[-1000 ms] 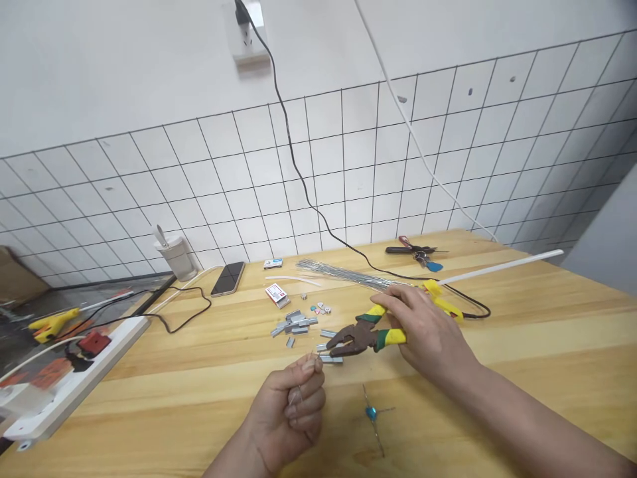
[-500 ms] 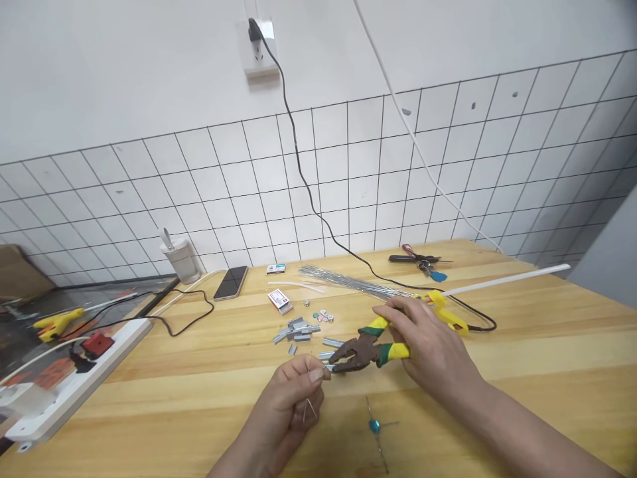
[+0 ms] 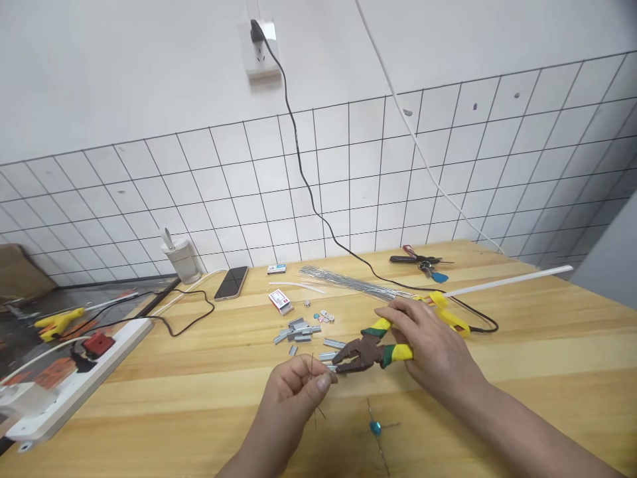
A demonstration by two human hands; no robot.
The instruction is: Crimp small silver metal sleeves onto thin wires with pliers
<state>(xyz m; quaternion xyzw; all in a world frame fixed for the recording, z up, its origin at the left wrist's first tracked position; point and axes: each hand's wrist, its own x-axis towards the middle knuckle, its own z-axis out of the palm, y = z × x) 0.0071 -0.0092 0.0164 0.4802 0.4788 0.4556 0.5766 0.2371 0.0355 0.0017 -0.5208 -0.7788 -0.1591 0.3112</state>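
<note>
Pinched between the thumb and fingers of my left hand (image 3: 298,398) are thin crossed wires (image 3: 319,414), whose ends stick out above and below the fingertips. My right hand (image 3: 430,338) grips a pair of pliers (image 3: 362,352) by its yellow and green handles. The rusty jaws are parted and point left, close to my left fingertips; whether they touch the wire I cannot tell. On the table below the pliers lies a crossed wire piece with a blue gem (image 3: 375,428) at its middle.
Behind the hands lie staple strips (image 3: 298,330), small gems (image 3: 324,317), a small box (image 3: 281,301) and a bundle of wires (image 3: 353,283). A yellow glue gun (image 3: 450,315) rests beyond my right hand. Phone (image 3: 231,283) and power strip (image 3: 84,382) are at left.
My left thumb and fingers have shifted slightly right, and the wire ends below them have turned. The pliers stay nearly in place with their jaws parted.
</note>
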